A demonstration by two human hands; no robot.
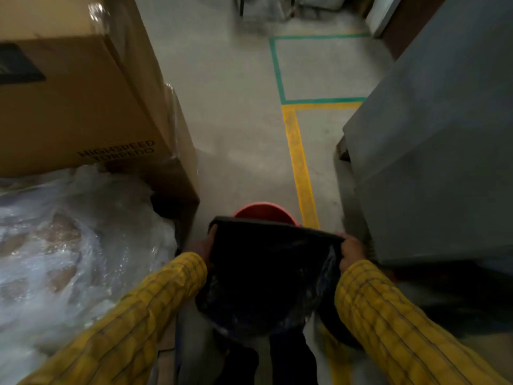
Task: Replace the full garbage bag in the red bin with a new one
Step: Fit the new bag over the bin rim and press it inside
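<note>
A black garbage bag hangs stretched wide between my two hands, low in the middle of the view. My left hand grips its left edge and my right hand grips its right edge, both in yellow checked sleeves. Just beyond the bag's top edge, the red bin stands on the floor; only the far arc of its rim shows, the rest is hidden behind the bag. Whether the bag touches the bin I cannot tell.
A large cardboard box and crumpled clear plastic wrap crowd the left. A grey cabinet stands close on the right. Between them runs a concrete floor aisle with a yellow tape line and a green taped square.
</note>
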